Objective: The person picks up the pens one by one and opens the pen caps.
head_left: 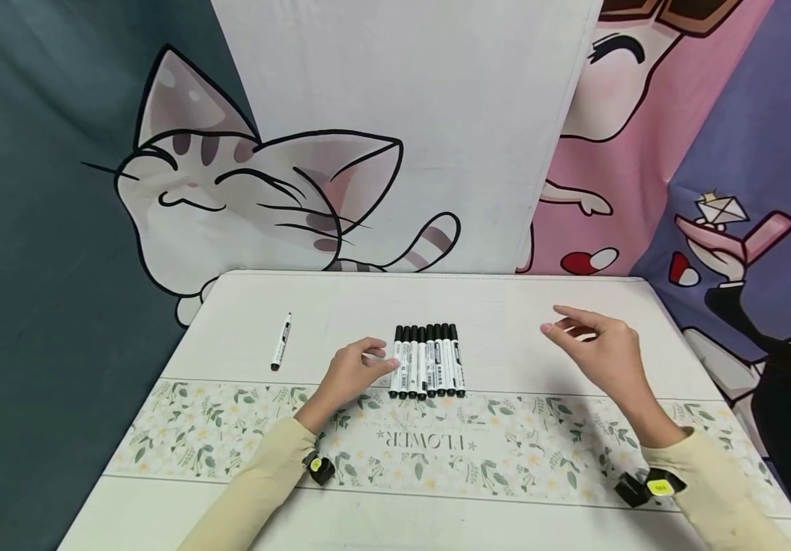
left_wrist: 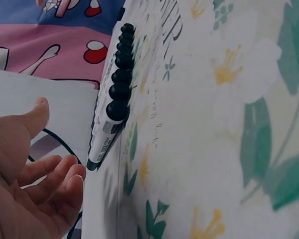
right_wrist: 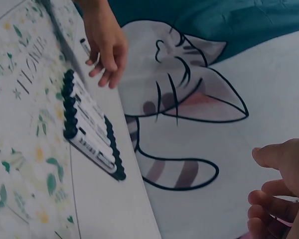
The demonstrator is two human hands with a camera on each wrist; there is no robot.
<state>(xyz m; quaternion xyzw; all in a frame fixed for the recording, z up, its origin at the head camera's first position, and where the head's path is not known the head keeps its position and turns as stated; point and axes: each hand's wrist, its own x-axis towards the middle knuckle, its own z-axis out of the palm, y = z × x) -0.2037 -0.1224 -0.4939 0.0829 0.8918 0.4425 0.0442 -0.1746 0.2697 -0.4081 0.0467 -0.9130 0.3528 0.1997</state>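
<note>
Several white markers with black caps (head_left: 439,363) lie side by side in a tight row at mid-table, caps toward the back. At the row's left end is my left hand (head_left: 356,373), fingers loosely bent around nothing; its thumb tip overlaps the outermost marker in the head view. From the left wrist, that nearest marker (left_wrist: 103,137) shows just beyond the fingertips. My right hand (head_left: 602,352) hovers over the table's right side, well away from the row, with thumb and fingers apart and holding nothing. One lone marker (head_left: 282,343) lies farther left, slightly slanted.
A floral printed band (head_left: 429,451) with the word FLOWER crosses the white table (head_left: 505,298) in front of the row. Behind the table hangs a cloth backdrop (head_left: 491,115) with cartoon figures, close to its back edge. Each wrist wears a small black camera (head_left: 319,468).
</note>
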